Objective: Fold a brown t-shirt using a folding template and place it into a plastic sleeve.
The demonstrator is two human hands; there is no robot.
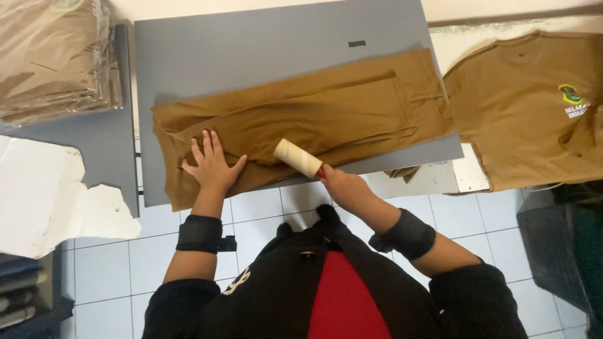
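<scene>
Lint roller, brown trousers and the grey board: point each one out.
lint roller (298,157), head view, middle of the pale roll.
brown trousers (326,116), head view, middle of the folded legs.
grey board (251,50), head view, bare upper part.

trousers (314,119) on board (251,44); shirt (534,107) right; bagged stack (56,56) left.

A stack of clear plastic bags (56,59) holding folded brown cloth sits at the worktop's far left corner. A small green-and-yellow badge (570,94) marks the brown shirt (521,119) on the right.
</scene>
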